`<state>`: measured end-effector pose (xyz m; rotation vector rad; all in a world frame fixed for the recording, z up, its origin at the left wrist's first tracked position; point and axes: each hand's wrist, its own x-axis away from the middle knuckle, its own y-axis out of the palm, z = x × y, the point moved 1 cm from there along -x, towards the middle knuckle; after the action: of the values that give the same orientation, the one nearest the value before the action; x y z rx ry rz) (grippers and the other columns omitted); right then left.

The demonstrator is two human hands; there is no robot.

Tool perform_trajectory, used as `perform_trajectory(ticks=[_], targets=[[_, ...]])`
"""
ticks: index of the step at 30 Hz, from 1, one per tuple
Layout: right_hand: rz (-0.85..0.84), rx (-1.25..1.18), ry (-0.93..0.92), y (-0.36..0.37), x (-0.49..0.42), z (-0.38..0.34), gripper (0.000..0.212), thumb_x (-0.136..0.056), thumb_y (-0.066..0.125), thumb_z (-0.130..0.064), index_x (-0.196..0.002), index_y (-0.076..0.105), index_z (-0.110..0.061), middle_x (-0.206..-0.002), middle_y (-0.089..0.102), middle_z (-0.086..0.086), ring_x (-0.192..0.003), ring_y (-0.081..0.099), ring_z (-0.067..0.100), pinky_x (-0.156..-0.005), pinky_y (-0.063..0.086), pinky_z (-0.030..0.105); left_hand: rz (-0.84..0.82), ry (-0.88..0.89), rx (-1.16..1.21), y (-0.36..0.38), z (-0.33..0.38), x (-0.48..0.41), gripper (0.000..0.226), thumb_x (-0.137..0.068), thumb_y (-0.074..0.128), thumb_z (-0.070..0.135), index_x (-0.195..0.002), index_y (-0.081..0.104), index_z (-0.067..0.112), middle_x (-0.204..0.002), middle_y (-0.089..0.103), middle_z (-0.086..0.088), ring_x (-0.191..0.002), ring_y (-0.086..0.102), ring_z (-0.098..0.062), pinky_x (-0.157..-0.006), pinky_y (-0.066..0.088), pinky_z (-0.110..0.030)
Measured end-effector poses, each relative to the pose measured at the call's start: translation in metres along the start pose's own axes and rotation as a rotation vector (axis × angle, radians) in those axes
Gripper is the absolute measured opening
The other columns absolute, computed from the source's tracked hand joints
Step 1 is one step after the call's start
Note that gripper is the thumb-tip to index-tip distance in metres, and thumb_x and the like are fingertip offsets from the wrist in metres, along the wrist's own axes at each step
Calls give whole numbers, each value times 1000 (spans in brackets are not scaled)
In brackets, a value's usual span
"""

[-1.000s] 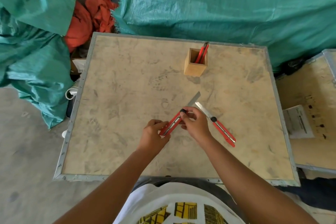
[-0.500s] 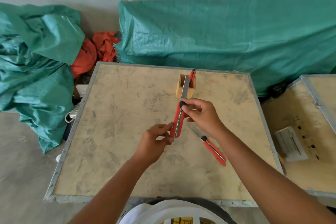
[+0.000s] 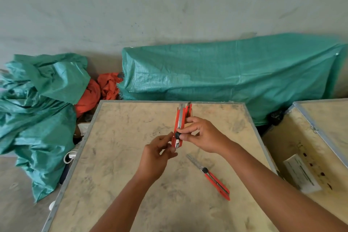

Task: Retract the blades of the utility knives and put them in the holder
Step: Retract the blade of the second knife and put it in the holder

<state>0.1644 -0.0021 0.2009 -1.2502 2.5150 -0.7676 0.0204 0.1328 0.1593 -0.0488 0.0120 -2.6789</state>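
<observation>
Both hands (image 3: 201,134) pinch the knife (image 3: 178,128) above the surface (image 3: 113,175); a slipping thumb could meet its still-exposed blade.

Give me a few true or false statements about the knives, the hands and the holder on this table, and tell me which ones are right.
1. The right hand holds a red knife by its black slider. True.
2. The knife lying on the table has its blade pulled in. False: its blade sticks out.
3. The left hand is at the held knife's lower end. True.
4. Both knives lie flat on the table. False: one is lifted in the hands.
</observation>
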Motion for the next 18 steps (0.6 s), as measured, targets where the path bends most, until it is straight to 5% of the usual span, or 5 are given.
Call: perform_trajectory(ticks=[5, 14, 18], targets=[[19, 66, -57, -11, 1, -18, 26, -88, 77, -20, -114, 78, -26, -121, 57, -8, -112, 59, 10, -75, 40, 2, -7, 26, 24, 2, 18, -4, 47, -90, 59, -11, -124, 64, 21, -112, 65, -13, -100, 64, -35, -79, 61, -30], [169, 85, -148, -8, 0, -33, 17, -78, 85, -30, -92, 75, -26, -97, 59, -19, -85, 62, 6, -63, 46, 15, 3, 72, -21, -3, 31, -7, 50, -88, 62, -11, -120, 66, 27, -108, 67, -11, -94, 66, -35, -82, 61, -37], [125, 30, -130, -9, 0, -33, 24, -85, 80, -28, -109, 76, -30, -103, 61, -23, -93, 64, 7, -64, 49, 17, 6, 88, -26, -6, 35, -8, 48, -87, 63, -9, -123, 66, 22, -108, 68, -8, -94, 66, -34, -83, 61, -39]])
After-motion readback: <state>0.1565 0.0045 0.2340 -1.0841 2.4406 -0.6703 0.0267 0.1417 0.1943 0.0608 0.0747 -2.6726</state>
